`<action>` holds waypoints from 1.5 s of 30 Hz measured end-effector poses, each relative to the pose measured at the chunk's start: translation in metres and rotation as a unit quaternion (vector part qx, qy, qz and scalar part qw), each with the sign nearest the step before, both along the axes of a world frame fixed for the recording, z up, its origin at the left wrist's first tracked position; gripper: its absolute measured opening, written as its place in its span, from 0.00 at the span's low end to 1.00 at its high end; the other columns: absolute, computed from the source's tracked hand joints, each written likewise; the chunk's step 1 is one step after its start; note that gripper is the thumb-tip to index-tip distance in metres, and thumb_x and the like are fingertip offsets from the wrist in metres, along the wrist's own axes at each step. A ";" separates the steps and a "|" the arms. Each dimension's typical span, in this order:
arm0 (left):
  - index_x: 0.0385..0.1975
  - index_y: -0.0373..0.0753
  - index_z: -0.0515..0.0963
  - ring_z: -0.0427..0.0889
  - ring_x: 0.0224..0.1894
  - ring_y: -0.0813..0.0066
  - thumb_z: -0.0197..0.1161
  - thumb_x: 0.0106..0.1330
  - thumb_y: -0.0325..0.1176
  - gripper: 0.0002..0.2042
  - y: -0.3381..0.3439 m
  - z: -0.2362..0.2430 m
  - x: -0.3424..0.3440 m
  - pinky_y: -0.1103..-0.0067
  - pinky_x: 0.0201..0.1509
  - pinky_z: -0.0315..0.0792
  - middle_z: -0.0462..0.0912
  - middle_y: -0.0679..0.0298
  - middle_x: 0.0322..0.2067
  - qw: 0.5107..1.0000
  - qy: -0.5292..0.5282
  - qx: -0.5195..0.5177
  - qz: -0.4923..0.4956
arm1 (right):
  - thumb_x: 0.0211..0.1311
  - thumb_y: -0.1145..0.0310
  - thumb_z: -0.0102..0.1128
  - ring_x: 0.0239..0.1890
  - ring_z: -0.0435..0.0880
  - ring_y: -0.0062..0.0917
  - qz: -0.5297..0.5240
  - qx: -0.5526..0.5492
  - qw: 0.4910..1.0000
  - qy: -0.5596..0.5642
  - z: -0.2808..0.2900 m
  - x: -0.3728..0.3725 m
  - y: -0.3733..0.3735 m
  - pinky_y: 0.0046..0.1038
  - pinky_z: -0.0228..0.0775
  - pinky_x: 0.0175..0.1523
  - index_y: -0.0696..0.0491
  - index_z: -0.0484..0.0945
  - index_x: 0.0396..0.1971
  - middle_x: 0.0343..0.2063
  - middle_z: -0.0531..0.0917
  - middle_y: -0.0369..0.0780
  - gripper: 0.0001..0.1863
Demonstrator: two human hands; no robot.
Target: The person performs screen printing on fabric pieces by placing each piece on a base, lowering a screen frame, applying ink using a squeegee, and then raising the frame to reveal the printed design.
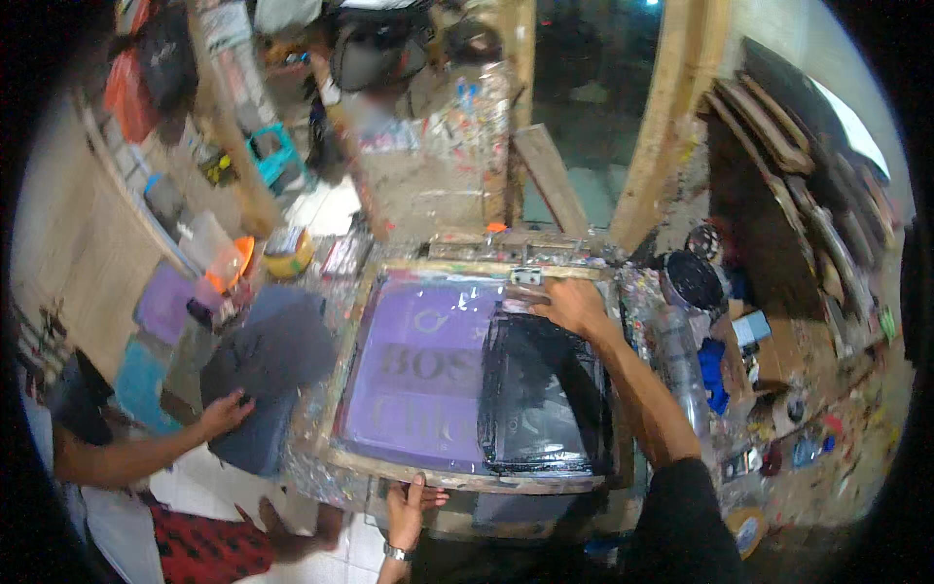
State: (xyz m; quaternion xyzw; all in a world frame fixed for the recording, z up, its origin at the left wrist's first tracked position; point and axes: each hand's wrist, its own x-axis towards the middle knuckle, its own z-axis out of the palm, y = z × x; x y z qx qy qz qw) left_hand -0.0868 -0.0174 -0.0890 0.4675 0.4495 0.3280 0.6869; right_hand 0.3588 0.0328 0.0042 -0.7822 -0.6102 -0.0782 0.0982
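Note:
A wooden screen printing frame [467, 476] lies in front of me. Its purple mesh [413, 341] carries pale lettering, and wet black ink [545, 409] covers the right part. My left hand [413, 508] is at the near rail, thumb against the wood and fingers just below it; a metal-band watch is on that wrist. At the far rail, beside a metal hinge [526, 276], my right hand [576, 306] is closed on what looks like a squeegee [523, 305], mostly hidden by the fingers. My right forearm crosses the frame's right side.
Another person's hand [229, 414] touches dark fabric pieces [268, 355] left of the frame. A second person is beyond the bench. A black ink tub [693, 280], a blue cloth [713, 375] and a tape roll [745, 530] are at right; a yellow tub [288, 253] stands at far left.

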 end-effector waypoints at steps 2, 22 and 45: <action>0.45 0.23 0.62 0.87 0.30 0.59 0.56 0.72 0.42 0.23 -0.009 -0.004 0.000 0.71 0.33 0.83 0.82 0.41 0.33 0.999 0.045 0.000 -0.015 | 0.56 0.40 0.61 0.31 0.85 0.46 -0.020 -0.036 0.999 0.005 0.002 -0.027 -0.026 0.45 0.77 0.34 0.58 0.79 0.30 0.27 0.84 0.52 0.30; 0.48 0.33 0.62 0.80 0.32 0.70 0.52 0.73 0.30 0.11 0.008 0.125 0.032 0.73 0.40 0.76 0.77 0.57 0.31 0.960 -0.126 0.251 0.018 | 0.52 0.38 0.63 0.33 0.73 0.32 -0.075 0.250 0.957 -0.125 0.096 -0.185 -0.177 0.43 0.58 0.49 0.53 0.77 0.31 0.27 0.73 0.39 0.29; 0.52 0.31 0.79 0.66 0.66 0.51 0.56 0.71 0.35 0.16 0.134 0.064 -0.064 0.63 0.70 0.58 0.66 0.48 0.66 0.674 0.411 0.569 0.230 | 0.61 0.27 0.41 0.22 0.79 0.28 -0.106 0.155 0.979 -0.074 0.304 -0.059 -0.044 0.33 0.72 0.33 0.54 0.79 0.17 0.16 0.79 0.40 0.42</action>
